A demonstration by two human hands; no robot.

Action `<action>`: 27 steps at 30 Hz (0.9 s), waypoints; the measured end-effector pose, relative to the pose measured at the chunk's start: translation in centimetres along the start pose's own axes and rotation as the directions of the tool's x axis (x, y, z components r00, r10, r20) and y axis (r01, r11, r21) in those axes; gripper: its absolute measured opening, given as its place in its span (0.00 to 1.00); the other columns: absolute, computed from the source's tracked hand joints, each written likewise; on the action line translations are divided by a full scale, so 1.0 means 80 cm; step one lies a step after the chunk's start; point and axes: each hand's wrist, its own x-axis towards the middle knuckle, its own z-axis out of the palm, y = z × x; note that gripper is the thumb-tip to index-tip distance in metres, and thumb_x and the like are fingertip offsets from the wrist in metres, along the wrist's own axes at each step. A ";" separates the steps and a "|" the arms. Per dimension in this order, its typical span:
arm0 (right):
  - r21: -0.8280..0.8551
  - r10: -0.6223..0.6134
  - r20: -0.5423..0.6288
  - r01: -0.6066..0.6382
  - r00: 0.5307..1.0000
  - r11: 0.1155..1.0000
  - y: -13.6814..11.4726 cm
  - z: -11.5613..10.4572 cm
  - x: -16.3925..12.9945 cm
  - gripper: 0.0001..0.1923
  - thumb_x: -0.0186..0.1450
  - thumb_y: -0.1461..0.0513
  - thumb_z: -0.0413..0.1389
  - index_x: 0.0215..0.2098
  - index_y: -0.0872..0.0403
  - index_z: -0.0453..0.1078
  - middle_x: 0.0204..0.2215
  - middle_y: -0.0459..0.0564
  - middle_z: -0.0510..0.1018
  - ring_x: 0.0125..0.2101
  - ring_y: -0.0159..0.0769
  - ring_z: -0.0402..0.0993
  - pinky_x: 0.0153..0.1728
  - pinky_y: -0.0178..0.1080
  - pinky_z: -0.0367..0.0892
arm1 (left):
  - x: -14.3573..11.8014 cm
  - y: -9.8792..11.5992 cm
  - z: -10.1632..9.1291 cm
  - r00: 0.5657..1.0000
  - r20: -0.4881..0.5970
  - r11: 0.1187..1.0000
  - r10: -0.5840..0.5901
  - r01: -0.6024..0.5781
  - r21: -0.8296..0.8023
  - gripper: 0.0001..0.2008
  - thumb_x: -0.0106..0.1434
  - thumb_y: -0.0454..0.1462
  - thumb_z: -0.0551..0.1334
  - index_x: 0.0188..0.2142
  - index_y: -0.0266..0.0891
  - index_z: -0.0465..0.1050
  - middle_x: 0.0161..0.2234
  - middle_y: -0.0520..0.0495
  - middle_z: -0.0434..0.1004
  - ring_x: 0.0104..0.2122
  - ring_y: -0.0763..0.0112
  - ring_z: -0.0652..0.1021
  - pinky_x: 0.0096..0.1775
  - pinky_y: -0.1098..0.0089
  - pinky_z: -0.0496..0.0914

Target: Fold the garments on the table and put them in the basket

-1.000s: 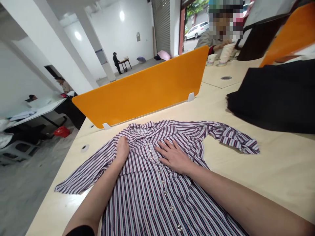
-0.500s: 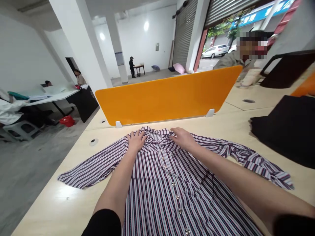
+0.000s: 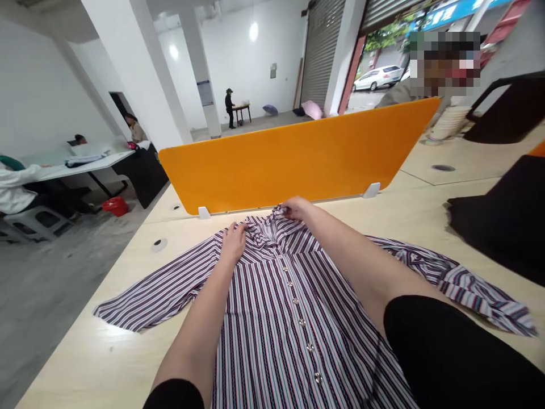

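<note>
On the pale tabletop (image 3: 85, 363), before an orange divider (image 3: 289, 162), a striped shirt (image 3: 264, 341) is spread buttons-up, its collar (image 3: 260, 221) pinched by the right hand (image 3: 299, 208) and its shoulder covered by the loosely spread left hand (image 3: 233, 243).

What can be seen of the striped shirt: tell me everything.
The striped shirt is pale with dark, reddish and blue stripes, and looks thin and soft. It has a collar, long sleeves and shiny buttons down the front. It lies front up on the pale table, collar towards the orange divider, sleeves spread wide, one more crumpled; its lower end is out of frame. The left hand rests near one shoulder; the right hand pinches the collar.
</note>
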 end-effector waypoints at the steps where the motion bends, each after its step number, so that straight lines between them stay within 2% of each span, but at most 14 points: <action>1: 0.038 -0.036 -0.008 0.037 0.999 0.999 0.001 0.004 -0.002 0.04 0.58 0.69 0.56 0.31 0.56 0.66 0.22 0.47 0.73 0.26 0.34 0.73 0.30 0.39 0.73 | 0.001 -0.002 0.000 0.999 -0.029 1.000 0.019 -0.020 -0.022 0.14 0.67 0.34 0.50 0.49 0.44 0.67 0.54 0.44 0.69 0.60 0.63 0.62 0.58 0.54 0.57; 5: 0.046 -0.219 -0.124 0.226 0.968 0.973 0.015 0.012 -0.019 0.10 0.60 0.67 0.53 0.40 0.54 0.67 0.36 0.50 0.76 0.38 0.35 0.74 0.40 0.41 0.72 | 0.002 -0.008 0.001 0.995 -0.084 0.997 0.059 -0.063 -0.052 0.11 0.62 0.31 0.56 0.44 0.41 0.67 0.45 0.46 0.73 0.49 0.65 0.71 0.52 0.60 0.63; 7: 0.007 -0.287 -0.187 0.294 0.939 0.956 0.028 0.005 -0.031 0.10 0.60 0.65 0.53 0.41 0.54 0.69 0.42 0.52 0.76 0.45 0.38 0.71 0.48 0.44 0.67 | 0.002 -0.009 0.002 0.995 -0.075 0.997 0.060 -0.063 -0.039 0.09 0.61 0.33 0.58 0.42 0.40 0.68 0.43 0.45 0.73 0.46 0.65 0.72 0.50 0.61 0.65; 9: -0.102 -0.370 -0.215 0.356 0.904 0.929 0.047 -0.007 -0.046 0.11 0.60 0.65 0.51 0.39 0.55 0.72 0.44 0.53 0.75 0.49 0.41 0.68 0.54 0.46 0.60 | 0.001 -0.008 0.001 0.996 -0.049 0.997 0.074 -0.075 -0.030 0.06 0.61 0.36 0.59 0.39 0.40 0.70 0.41 0.45 0.73 0.46 0.64 0.71 0.50 0.62 0.64; 10: -0.209 -0.426 -0.184 0.388 0.886 0.898 0.058 -0.013 -0.054 0.12 0.61 0.65 0.50 0.39 0.55 0.73 0.44 0.54 0.76 0.50 0.42 0.68 0.56 0.47 0.58 | 0.000 -0.007 0.001 0.996 -0.030 0.996 0.088 -0.089 -0.023 0.06 0.62 0.37 0.58 0.39 0.40 0.71 0.42 0.45 0.74 0.47 0.64 0.71 0.51 0.61 0.63; 11: -0.342 -0.483 -0.106 0.424 0.869 0.839 0.070 -0.019 -0.061 0.13 0.62 0.63 0.49 0.40 0.55 0.74 0.45 0.55 0.76 0.51 0.43 0.67 0.57 0.47 0.57 | -0.001 -0.005 0.001 0.995 -0.005 0.995 0.102 -0.102 -0.006 0.08 0.63 0.39 0.57 0.40 0.42 0.72 0.44 0.45 0.74 0.49 0.63 0.70 0.53 0.59 0.62; 13: -0.601 -0.535 0.148 0.505 0.832 0.620 0.093 -0.028 -0.073 0.17 0.64 0.59 0.48 0.47 0.53 0.73 0.51 0.55 0.73 0.55 0.46 0.64 0.58 0.50 0.55 | -0.001 0.000 0.001 0.991 0.066 0.990 0.116 -0.120 0.070 0.14 0.65 0.42 0.54 0.49 0.47 0.70 0.53 0.46 0.70 0.56 0.60 0.65 0.57 0.53 0.56; 15: -0.732 -0.478 0.336 0.544 0.812 0.410 0.111 -0.033 -0.077 0.24 0.65 0.51 0.47 0.57 0.47 0.66 0.60 0.51 0.65 0.61 0.49 0.55 0.60 0.55 0.49 | 0.001 0.006 0.001 0.983 0.155 0.976 0.094 -0.122 0.178 0.21 0.66 0.48 0.51 0.58 0.54 0.62 0.62 0.49 0.60 0.62 0.54 0.57 0.59 0.46 0.49; 17: -0.813 -0.421 0.334 0.484 0.843 0.324 0.120 -0.035 -0.073 0.29 0.66 0.46 0.42 0.64 0.43 0.56 0.65 0.46 0.54 0.64 0.50 0.46 0.61 0.60 0.42 | 0.007 0.012 0.003 0.975 0.219 0.959 0.037 -0.096 0.267 0.26 0.65 0.53 0.49 0.62 0.58 0.56 0.66 0.51 0.52 0.64 0.48 0.52 0.60 0.41 0.45; 20: -0.889 -0.370 0.210 0.334 0.905 0.314 0.121 -0.037 -0.060 0.32 0.67 0.44 0.36 0.66 0.43 0.51 0.67 0.45 0.50 0.65 0.51 0.42 0.61 0.60 0.41 | 0.020 0.018 0.008 0.970 0.234 0.939 -0.070 -0.015 0.345 0.30 0.64 0.57 0.45 0.63 0.57 0.54 0.67 0.52 0.47 0.64 0.43 0.49 0.59 0.39 0.44; 22: -0.901 -0.365 0.183 0.305 0.913 0.310 0.120 -0.039 -0.054 0.32 0.67 0.44 0.35 0.66 0.44 0.50 0.67 0.44 0.50 0.65 0.51 0.42 0.61 0.59 0.42 | 0.027 0.019 0.012 0.969 0.223 0.930 -0.107 0.018 0.368 0.30 0.64 0.57 0.42 0.63 0.56 0.54 0.67 0.52 0.47 0.64 0.43 0.50 0.59 0.39 0.44; 27: -0.910 -0.361 0.141 0.264 0.922 0.321 0.126 -0.055 -0.050 0.35 0.66 0.42 0.33 0.67 0.45 0.49 0.67 0.45 0.49 0.65 0.49 0.43 0.61 0.58 0.43 | 0.031 0.011 0.011 0.971 0.220 0.930 -0.087 0.000 0.367 0.30 0.65 0.56 0.40 0.64 0.54 0.53 0.67 0.51 0.47 0.64 0.46 0.50 0.60 0.41 0.45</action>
